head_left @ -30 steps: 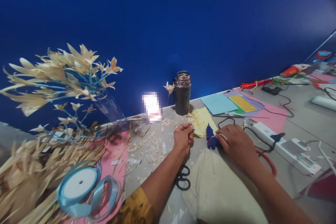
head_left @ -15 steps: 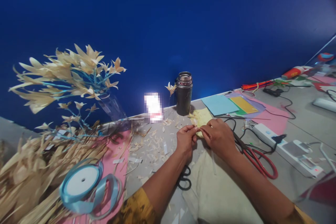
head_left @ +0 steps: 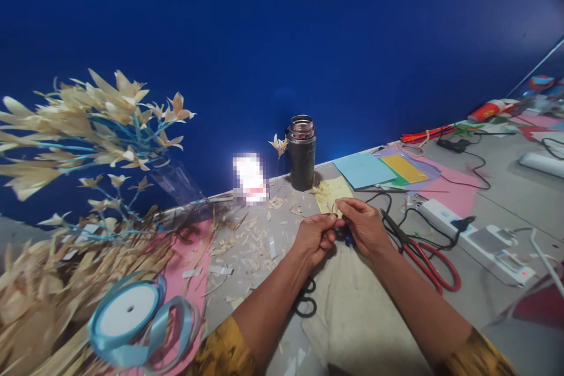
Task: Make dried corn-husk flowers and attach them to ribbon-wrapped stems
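My left hand (head_left: 315,239) is closed in a pinch, its thumb and forefinger meeting close to my right fingertips. My right hand (head_left: 365,228) also pinches, thumb against forefinger. Whatever sits between the fingertips is too small to make out. Just behind them lies a yellow sheet of paper (head_left: 326,194) with pale bits on it. Under my wrists spreads a pale cloth (head_left: 352,317). Black-handled scissors (head_left: 306,306) are partly hidden by my left forearm. Red-handled scissors (head_left: 452,273) rest to the right of my right hand.
A dark open flask (head_left: 302,158) stands by the blue wall, beside a small husk flower (head_left: 279,145). Left are a vase (head_left: 178,182) of husk flowers, dried husks (head_left: 35,299) and a blue ribbon roll (head_left: 127,308). A power strip (head_left: 480,244) with cables lies right.
My right hand has turned and lifted a little, showing its thumb and fingers more. Something dark blue now shows below the fingers. The whole view has shifted slightly.
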{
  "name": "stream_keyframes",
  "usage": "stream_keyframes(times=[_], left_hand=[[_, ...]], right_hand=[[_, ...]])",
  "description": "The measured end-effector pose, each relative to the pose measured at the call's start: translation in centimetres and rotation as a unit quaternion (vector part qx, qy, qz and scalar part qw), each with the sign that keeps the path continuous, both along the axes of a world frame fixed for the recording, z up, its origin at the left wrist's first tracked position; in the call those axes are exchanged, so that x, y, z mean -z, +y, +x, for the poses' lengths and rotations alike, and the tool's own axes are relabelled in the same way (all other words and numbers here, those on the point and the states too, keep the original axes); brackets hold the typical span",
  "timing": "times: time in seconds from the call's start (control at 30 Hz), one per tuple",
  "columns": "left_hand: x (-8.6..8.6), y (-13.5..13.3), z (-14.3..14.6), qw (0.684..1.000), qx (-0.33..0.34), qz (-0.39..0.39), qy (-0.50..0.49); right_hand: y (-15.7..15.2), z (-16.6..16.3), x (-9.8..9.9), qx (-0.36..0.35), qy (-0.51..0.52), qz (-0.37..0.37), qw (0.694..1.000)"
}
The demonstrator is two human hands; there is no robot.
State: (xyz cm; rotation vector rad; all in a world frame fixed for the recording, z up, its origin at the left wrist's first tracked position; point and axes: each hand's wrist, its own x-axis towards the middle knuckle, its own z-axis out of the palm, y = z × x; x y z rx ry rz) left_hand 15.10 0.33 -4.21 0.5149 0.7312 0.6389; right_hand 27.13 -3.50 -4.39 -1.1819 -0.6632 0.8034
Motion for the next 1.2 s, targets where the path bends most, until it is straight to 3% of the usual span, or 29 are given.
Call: stream_keyframes(times=[0.2, 0.73, 1.2], left_hand=[[-0.3, 0.0, -0.1, 0.999, 0.008, -0.027, 0.016], [-0.6, -0.4, 0.1, 1.0, 0.012, 0.007, 0.013], [-0.8, -1.1, 0.2, 0.991, -0.042, 0.109, 0.064]], right_hand=[[0.0, 0.0, 0.4, 0.01, 0.02, 0.011, 1.0], [0.1, 0.3, 1.6, 0.01, 0.011, 0.009, 1.0], [0.0, -0.2, 1.8, -0.001, -0.035, 0.018, 0.999]])
